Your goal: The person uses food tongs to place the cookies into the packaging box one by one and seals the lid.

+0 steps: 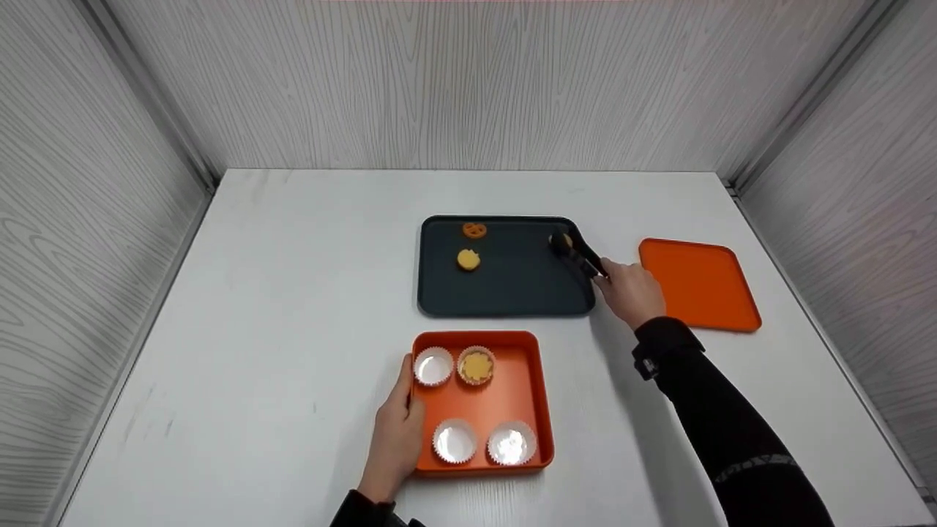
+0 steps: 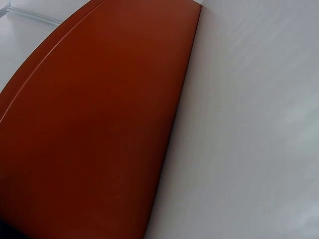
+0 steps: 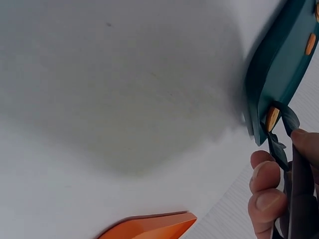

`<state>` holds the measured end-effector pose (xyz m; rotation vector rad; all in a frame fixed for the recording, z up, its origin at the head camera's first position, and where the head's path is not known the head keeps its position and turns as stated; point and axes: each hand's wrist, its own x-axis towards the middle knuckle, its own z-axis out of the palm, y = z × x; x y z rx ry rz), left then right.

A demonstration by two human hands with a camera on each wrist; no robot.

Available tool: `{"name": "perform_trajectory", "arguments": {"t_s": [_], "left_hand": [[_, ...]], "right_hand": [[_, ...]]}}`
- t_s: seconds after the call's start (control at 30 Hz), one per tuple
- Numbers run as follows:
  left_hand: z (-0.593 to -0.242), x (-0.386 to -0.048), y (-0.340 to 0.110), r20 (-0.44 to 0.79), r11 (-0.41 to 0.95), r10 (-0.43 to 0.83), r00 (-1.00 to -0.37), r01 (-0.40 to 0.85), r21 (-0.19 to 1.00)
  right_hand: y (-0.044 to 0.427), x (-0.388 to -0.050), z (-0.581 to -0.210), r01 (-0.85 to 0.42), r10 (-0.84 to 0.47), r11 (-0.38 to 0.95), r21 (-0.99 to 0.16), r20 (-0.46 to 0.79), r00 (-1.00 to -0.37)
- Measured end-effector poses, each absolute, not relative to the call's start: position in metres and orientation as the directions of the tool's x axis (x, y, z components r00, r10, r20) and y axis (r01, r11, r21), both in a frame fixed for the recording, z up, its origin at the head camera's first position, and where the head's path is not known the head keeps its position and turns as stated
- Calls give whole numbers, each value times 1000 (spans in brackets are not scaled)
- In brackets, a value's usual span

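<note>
My right hand (image 1: 635, 294) holds black tongs (image 1: 585, 256) over the right end of a dark green tray (image 1: 512, 293). In the right wrist view, the tong tips sit on either side of a small tan cookie (image 3: 272, 118). Farther left on that tray lie a pretzel-shaped cookie (image 1: 474, 230) and a yellow cookie (image 1: 468, 260). My left hand (image 1: 395, 432) grips the left wall of a square orange box (image 1: 512, 395). Inside it stand several white paper cups (image 1: 454, 441); one at the back holds a yellow flower-like cookie (image 1: 477, 366).
A flat orange tray (image 1: 703, 285) lies right of the green one, close to my right hand. The white table (image 1: 256, 329) is bounded by wood-grain panels (image 1: 468, 88) at the back and both sides.
</note>
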<state>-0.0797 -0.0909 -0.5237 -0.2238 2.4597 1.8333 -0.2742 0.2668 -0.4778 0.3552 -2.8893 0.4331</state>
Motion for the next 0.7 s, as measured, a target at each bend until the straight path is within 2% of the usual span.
{"name": "perform_trajectory", "arguments": {"t_s": [0.7], "left_hand": [[-524,-79,-93,-126,282,-75,-989,-142,949]], "right_hand": [[266,-235,-483,-353,-245,875,-331,326,-913]]}}
